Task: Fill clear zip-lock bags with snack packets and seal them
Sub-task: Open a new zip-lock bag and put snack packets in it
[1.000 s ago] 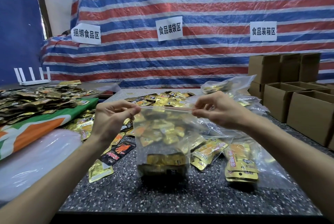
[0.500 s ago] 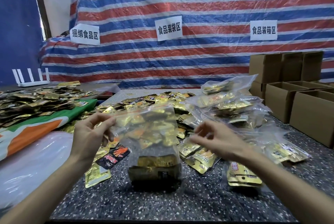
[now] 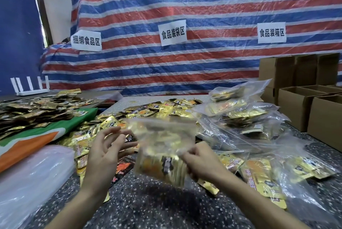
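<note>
The main risk sits with the clear zip-lock bag of gold foil snack packets (image 3: 162, 136), which is off the dark speckled tabletop (image 3: 148, 201) and supported on one side only. It is tilted, with its load sagging toward the lower end, and it is too smeared by motion to tell whether the zip strip along the top is fully closed. If any stretch of that strip is open, the weight of the packets could force the mouth apart and spill them among the loose gold and black snack packets (image 3: 162, 107) behind, where they would be hard to separate from unpacked stock. A one-sided pinch on slick film could also slip and let the whole bag drop. The right hand (image 3: 199, 162) has its fingers curled in against the bag's right edge and appears to pinch the film there, carrying it. The left hand (image 3: 103, 154) is spread wide with relaxed fingers just beside the bag's left edge. It holds nothing, and whether a fingertip touches the plastic cannot be told. The heap of filled clear plastic bags (image 3: 240, 114) lies to the right, near the open brown cardboard boxes (image 3: 296, 103).
</note>
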The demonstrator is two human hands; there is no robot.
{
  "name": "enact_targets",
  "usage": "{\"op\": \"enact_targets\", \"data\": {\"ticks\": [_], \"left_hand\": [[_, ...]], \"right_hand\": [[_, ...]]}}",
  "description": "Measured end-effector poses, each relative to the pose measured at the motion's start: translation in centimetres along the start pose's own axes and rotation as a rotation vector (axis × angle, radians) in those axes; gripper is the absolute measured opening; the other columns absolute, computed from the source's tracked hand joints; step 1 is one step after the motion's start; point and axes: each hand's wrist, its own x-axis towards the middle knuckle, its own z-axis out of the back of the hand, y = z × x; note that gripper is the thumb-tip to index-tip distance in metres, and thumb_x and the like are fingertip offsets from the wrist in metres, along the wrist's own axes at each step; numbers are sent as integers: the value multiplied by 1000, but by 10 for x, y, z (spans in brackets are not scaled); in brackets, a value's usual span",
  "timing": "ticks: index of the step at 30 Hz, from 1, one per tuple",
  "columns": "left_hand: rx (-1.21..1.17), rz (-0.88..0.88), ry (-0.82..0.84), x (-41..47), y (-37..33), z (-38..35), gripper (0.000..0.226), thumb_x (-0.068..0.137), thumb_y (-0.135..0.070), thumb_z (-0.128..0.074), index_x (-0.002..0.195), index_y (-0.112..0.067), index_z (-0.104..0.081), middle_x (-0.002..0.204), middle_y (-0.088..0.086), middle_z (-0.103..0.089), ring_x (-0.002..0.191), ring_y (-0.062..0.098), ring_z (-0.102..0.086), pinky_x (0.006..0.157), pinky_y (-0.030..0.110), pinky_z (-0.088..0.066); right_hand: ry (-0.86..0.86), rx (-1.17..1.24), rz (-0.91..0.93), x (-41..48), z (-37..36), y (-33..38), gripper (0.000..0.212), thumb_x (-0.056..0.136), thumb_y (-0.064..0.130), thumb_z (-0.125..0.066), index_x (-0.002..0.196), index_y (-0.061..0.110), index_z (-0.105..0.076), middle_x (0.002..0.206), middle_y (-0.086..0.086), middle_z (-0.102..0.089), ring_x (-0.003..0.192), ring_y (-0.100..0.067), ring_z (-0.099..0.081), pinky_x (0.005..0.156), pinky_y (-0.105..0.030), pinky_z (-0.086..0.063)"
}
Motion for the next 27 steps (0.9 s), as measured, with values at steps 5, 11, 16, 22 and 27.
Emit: {"op": "enact_targets", "data": {"ticks": [5,11,16,22,27], "left_hand": [[86,107,21,2,25,-9,13,97,-12,-54,108,-11,-60,106,6,-70,87,24,-72,69,30,-57],[282,313,157,1,71,-15,8,96,-12,-59,103,-11,-63,104,12,-67,87,26,-68,71,34,-57],[507,280,305,-3,93,-10,3,95,-21,-63,94,-21,-65,92,3,-70,81,11,-67,76,30,-55],[503,277,306,-4,92,-10,4,95,-22,-64,92,-20,-66,89,4,-68,83,19,-67,77,34,-55],[474,239,286,-7,88,-14,6,92,-16,-66,86,-18,-67,82,-1,-68,73,12,-63,72,34,-52]], "right_hand": [[-287,447,-288,36,36,-2,26,101,20,-57,90,-3,-61,56,-10,-63,40,-16,-59,38,-24,-49],[-206,650,-533,38,41,-22,28,100,21,-58,111,-4,-53,85,-35,-70,62,-35,-72,42,-30,-56],[-165,532,-507,32,44,-33,29,102,21,-55,124,4,-52,78,-32,-71,53,-30,-71,41,-29,-56],[-296,834,-424,22,43,-17,29,93,10,-65,113,-9,-58,83,-32,-71,61,-33,-74,42,-26,-56],[-218,701,-332,26,10,-5,32,96,37,-61,89,7,-57,62,-6,-71,46,-17,-65,33,-21,-42]]}}
